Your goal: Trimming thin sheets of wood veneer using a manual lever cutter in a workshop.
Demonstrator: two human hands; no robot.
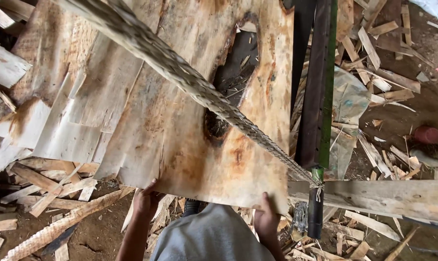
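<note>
A large thin sheet of pale wood veneer [180, 121] with a dark ragged hole [231, 82] lies spread in front of me on a stack of similar sheets. My left hand [146, 199] grips its near edge at the left, fingers curled over the rim. My right hand [265, 217] holds the same near edge at the right corner. A thick braided rope [190, 79] runs diagonally above the sheet from upper left down to a green post [317, 174] at the right.
A dark metal bar with a green edge [318, 82] stands along the sheet's right side. A wooden plank [373, 195] lies across at the right. Several veneer scraps and offcuts [50, 188] litter the dirt floor all round. More sheets [45, 106] pile at left.
</note>
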